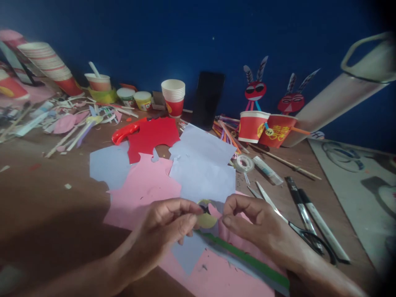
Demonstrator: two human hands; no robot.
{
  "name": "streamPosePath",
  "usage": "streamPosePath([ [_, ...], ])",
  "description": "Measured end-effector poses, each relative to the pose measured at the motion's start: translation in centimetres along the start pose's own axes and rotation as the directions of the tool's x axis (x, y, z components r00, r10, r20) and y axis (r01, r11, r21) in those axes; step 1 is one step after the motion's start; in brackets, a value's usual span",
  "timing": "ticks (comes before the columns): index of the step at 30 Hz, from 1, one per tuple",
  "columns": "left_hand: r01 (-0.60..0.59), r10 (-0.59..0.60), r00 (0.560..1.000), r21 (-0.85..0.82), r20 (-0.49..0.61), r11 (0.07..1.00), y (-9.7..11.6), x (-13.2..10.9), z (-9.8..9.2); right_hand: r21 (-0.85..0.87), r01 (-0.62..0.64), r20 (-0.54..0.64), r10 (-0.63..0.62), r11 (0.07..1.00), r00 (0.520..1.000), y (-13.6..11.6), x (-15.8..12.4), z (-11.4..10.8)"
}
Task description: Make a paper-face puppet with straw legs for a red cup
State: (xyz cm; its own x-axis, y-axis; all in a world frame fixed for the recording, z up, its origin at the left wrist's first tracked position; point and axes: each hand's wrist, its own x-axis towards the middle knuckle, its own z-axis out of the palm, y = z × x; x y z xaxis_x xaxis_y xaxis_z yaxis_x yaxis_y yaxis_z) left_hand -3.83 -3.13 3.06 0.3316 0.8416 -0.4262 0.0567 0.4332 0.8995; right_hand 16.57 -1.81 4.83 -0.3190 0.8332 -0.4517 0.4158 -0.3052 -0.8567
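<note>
My left hand [168,222] pinches a small round yellow paper cutout [207,221] with a dark patch near its top. Thumb and forefinger of my right hand [250,216] are closed on a small pink paper piece [214,210], which overlaps the cutout's edge. Whether the two pieces are joined, I cannot tell. Below the hands lie cut sheets of pink paper [148,177] and pale blue-grey paper [206,177]. A green paper strip [238,251] runs under my right hand. Black-handled scissors [278,210] lie open beside my right wrist.
Red paper [151,138] and a red-handled tool [125,134] lie farther back. Stacked paper cups [173,99], a leaning black phone [209,99] and cups with red paper faces [253,126] stand along the wall. Tape [244,163], a glue tube [267,170] and markers [323,225] are right; scraps [74,123] left.
</note>
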Motion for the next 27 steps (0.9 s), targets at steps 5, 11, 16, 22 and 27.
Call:
streamPosePath([
  [5,-0.081,0.083,0.996,0.329,0.006,0.941,-0.3,-0.8,-1.2,-0.175,-0.066,0.166,0.095,0.982,0.982,0.0,0.9,-0.4],
  [11,0.005,-0.013,0.999,0.250,0.033,0.968,-0.8,0.6,-1.1,-0.287,-0.052,0.302,0.142,0.957,0.943,-0.6,1.5,-0.9],
  [16,0.019,-0.036,0.997,0.241,0.066,0.970,0.0,1.5,-0.7,-0.303,-0.006,0.323,0.109,0.953,0.940,-0.3,1.5,-0.9],
  [22,0.006,-0.044,0.996,0.413,0.082,0.911,-0.1,1.9,-0.4,-0.324,0.012,0.326,0.100,0.946,0.940,0.4,1.5,-1.1],
  [27,0.022,-0.060,0.996,0.495,0.061,0.868,0.9,1.9,-0.1,-0.250,-0.023,0.343,0.111,0.968,0.933,0.5,1.6,-1.3],
])
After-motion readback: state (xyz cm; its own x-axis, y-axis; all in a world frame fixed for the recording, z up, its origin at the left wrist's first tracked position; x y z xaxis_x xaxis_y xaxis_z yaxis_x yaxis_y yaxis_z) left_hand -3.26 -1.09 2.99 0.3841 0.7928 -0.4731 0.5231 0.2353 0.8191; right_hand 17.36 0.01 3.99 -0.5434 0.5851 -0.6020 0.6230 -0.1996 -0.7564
